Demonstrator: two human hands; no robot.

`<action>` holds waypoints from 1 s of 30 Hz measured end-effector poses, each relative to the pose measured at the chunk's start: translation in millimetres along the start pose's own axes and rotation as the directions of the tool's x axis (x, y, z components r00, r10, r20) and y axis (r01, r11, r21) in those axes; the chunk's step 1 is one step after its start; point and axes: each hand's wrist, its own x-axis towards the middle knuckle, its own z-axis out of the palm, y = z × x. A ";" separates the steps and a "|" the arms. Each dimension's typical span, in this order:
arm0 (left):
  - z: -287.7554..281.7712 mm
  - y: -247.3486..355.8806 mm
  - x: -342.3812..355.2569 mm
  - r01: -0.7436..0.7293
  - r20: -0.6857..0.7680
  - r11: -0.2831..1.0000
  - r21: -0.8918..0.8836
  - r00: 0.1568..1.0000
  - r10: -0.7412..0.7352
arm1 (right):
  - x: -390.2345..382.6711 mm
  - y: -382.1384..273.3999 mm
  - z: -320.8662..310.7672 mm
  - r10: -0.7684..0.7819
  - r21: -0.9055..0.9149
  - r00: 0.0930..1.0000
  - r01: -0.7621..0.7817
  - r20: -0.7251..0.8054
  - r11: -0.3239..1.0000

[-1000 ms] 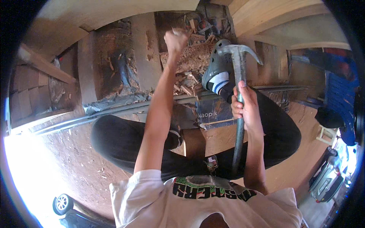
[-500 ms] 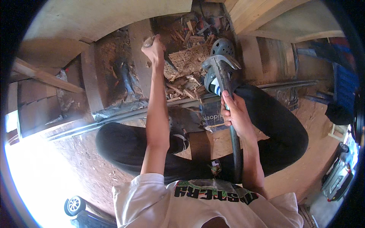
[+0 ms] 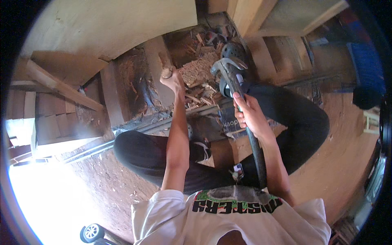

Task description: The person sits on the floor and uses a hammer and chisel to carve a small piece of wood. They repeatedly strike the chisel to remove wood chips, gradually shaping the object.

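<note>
Through the head camera I see my right hand wrapped around the long dark shaft of a claw hammer, fingers curled about it and thumb laid along it toward the head. I have it partway along the handle: the steel head and curved claw lie beyond the fist, farther from my body, while a good length of shaft runs back below the grip toward the waist of my white T-shirt. The hammer slants, its head up and to the left of the hand. From above, that head overlaps the grey clog on my foot; whether they touch I can't tell.

My left hand is closed in a fist around a tan, round-ended handle; its butt faces the camera and the rest is hidden by the fingers. This fist is left of the hammer head, well apart from it, over the near end of a wooden plank. Just to its right are a rough, pitted slab and scattered wood splinters.
</note>
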 end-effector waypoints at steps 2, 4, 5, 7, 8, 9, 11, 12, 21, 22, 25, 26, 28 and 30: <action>-6.8 -10.4 -1.1 -0.083 -0.066 0.994 0.071 0.994 0.088 | -6.8 5.9 -3.3 0.026 0.027 1.000 -0.026 -0.003 0.999; -9.7 -19.3 -2.3 -0.174 -0.151 0.953 0.248 0.965 0.215 | -11.2 11.8 -7.1 0.011 0.039 1.000 -0.010 -0.027 0.999; -11.4 -22.6 -4.4 -0.149 -0.147 0.968 0.204 0.972 0.181 | -12.5 14.6 -9.1 0.033 0.051 0.999 -0.031 -0.023 0.998; -12.7 -26.7 -10.5 -0.137 -0.121 0.986 0.094 0.982 0.148 | -14.4 20.2 -12.7 0.028 0.067 0.999 -0.025 -0.032 0.997; -12.0 -27.4 -13.6 -0.176 -0.108 0.957 0.233 0.973 0.205 | -15.2 22.9 -14.3 0.055 0.070 0.998 -0.052 -0.042 0.996; -10.3 -27.1 -16.6 -0.257 -0.069 0.905 0.339 0.953 0.296 | -15.7 25.7 -15.9 0.062 0.073 0.997 -0.058 -0.049 0.996; -5.4 -23.5 -19.6 -0.501 -0.033 0.739 0.450 0.818 0.574 | -16.5 30.9 -18.4 0.073 0.075 0.996 -0.069 -0.058 0.995; -1.5 -20.8 -19.1 -0.643 -0.046 0.610 0.463 0.670 0.741 | -16.2 33.3 -19.3 0.073 0.072 0.996 -0.069 -0.060 0.995; -17.2 -18.6 -19.5 -0.458 0.007 0.842 0.284 0.880 0.476 | -6.4 52.8 -17.1 0.067 0.049 0.997 -0.065 -0.042 0.997; -21.2 -23.6 -24.7 -0.342 0.009 0.910 0.237 0.937 0.350 | -5.2 54.2 -16.7 0.083 0.047 0.996 -0.081 -0.040 0.996; -30.2 -35.7 -48.4 0.035 0.009 0.991 -0.127 0.999 -0.034 | -4.1 56.8 -17.0 0.109 0.066 0.993 -0.107 -0.036 0.992; -30.2 -39.0 -61.6 0.026 -0.058 0.998 -0.062 0.998 -0.029 | -3.9 57.5 -17.4 0.066 0.050 0.997 -0.064 -0.029 0.997; -30.0 -40.8 -78.1 -0.069 0.027 0.998 0.012 0.997 0.069 | -4.9 58.9 -18.9 0.035 0.029 0.997 -0.033 -0.061 0.999; -24.2 -38.8 -85.7 -0.216 0.062 0.974 0.070 0.975 0.212 | -6.3 60.4 -21.3 0.047 0.043 0.998 -0.045 -0.042 0.998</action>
